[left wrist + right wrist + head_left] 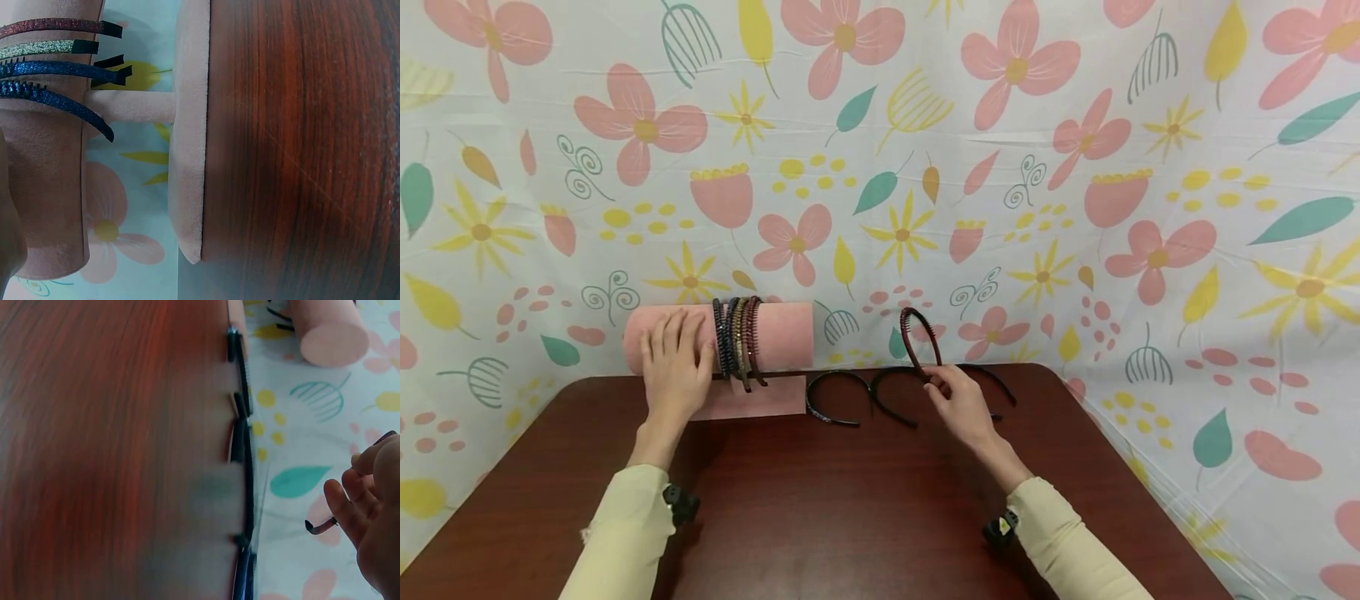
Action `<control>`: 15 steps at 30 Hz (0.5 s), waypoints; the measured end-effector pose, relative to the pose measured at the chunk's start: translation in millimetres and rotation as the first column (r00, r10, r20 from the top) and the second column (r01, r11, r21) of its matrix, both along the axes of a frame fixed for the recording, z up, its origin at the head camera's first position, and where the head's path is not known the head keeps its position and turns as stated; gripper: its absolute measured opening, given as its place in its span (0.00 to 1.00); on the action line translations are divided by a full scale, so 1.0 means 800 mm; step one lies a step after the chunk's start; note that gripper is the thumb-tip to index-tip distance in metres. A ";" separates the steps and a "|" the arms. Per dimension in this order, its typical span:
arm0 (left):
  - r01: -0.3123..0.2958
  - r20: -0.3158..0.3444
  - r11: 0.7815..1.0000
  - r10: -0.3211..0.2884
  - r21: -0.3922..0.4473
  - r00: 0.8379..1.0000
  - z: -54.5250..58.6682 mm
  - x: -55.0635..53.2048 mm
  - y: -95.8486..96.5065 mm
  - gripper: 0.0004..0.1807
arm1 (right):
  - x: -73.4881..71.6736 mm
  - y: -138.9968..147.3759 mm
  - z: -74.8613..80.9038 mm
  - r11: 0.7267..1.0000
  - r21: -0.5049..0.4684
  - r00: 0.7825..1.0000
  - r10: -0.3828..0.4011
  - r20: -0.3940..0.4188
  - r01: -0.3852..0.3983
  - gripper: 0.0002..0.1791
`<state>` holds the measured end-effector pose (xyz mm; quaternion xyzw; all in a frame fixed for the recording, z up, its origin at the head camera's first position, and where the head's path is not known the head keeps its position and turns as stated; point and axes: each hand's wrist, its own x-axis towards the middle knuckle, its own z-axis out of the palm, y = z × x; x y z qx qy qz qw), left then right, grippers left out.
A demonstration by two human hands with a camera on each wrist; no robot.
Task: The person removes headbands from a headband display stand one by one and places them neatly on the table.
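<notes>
The right grip [958, 402] pinches a dark red headband [906, 337] above the far tabletop [865, 500]. The left grip [675, 364] rests spread on the pink roll [786, 336], left of its headbands [741, 337].

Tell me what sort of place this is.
Probably a staged indoor tabletop setup: a wood-grained table, a creased floral sheet behind it, and a pink stand carrying several headbands.

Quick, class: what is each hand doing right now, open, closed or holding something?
Left hand: open, resting on the pink roll.
Right hand: closed, holding a dark red headband.
</notes>
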<state>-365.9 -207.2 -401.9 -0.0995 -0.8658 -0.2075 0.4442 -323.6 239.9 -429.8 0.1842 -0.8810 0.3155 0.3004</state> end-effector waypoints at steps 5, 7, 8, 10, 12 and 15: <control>0.000 -0.008 1.000 0.000 0.002 1.000 0.000 -0.002 0.000 0.25 | 0.002 0.027 -0.006 0.999 0.028 0.999 -0.037 -0.007 0.038 0.15; 0.001 -0.010 1.000 -0.001 0.001 1.000 0.000 -0.002 0.000 0.25 | 0.003 0.038 -0.009 0.997 0.042 0.998 -0.060 -0.004 0.060 0.15; 0.001 -0.008 1.000 -0.001 -0.001 1.000 0.000 -0.002 0.001 0.25 | 0.004 0.044 -0.011 0.996 0.047 0.998 -0.069 -0.003 0.069 0.15; 0.001 -0.003 1.000 -0.001 -0.003 1.000 0.000 -0.002 0.001 0.25 | 0.005 0.056 -0.014 0.995 0.054 0.996 -0.090 0.008 0.090 0.15; 0.003 0.000 1.000 -0.003 0.000 1.000 0.000 -0.001 0.001 0.25 | 0.006 0.067 -0.017 0.993 0.056 0.994 -0.107 0.015 0.106 0.15; 0.001 0.004 1.000 -0.001 0.005 1.000 -0.001 -0.001 0.000 0.25 | 0.006 0.084 -0.022 0.991 0.060 0.992 -0.123 0.028 0.122 0.15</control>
